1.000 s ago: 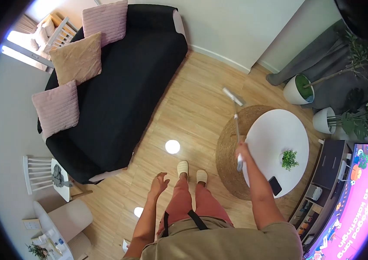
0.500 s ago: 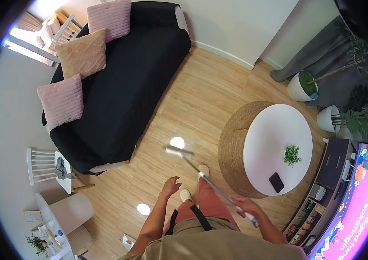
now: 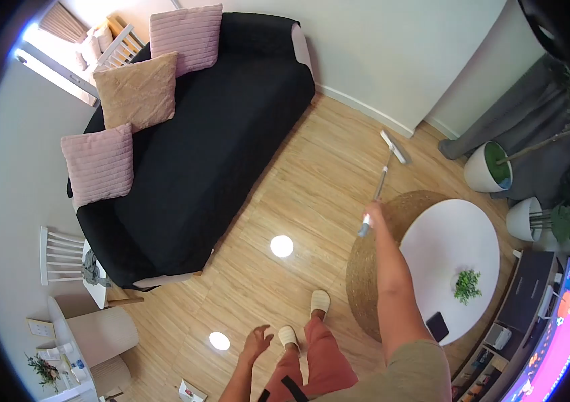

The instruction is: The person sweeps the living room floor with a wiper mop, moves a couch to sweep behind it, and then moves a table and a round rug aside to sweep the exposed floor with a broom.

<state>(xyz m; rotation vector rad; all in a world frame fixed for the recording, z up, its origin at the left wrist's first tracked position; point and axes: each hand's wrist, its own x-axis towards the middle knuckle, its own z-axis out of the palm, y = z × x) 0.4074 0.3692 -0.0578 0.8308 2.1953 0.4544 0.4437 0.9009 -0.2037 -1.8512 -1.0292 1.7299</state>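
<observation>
My right hand (image 3: 374, 212) is stretched far forward and closed round the handle of a long-handled floor mop (image 3: 383, 181). The mop has a grey-and-white pole and a narrow white head (image 3: 393, 147), which rests on the wood floor near the wall corner. Its grip end sticks out below my hand, beside the edge of the woven round rug. My left hand (image 3: 256, 340) hangs over the floor near my slippers, fingers loosely apart, holding nothing.
A white oval table (image 3: 426, 258) with a potted plant (image 3: 466, 287) and a phone (image 3: 437, 326) stands on a round woven rug (image 3: 363, 288). A black-covered sofa (image 3: 184, 154) is at left. White plant pots (image 3: 488, 167) and a grey curtain (image 3: 499, 100) are at right.
The mop head has swung from the floor near my feet forward and right to the wall corner. My right arm has extended forward with it; my left hand stays low and open.
</observation>
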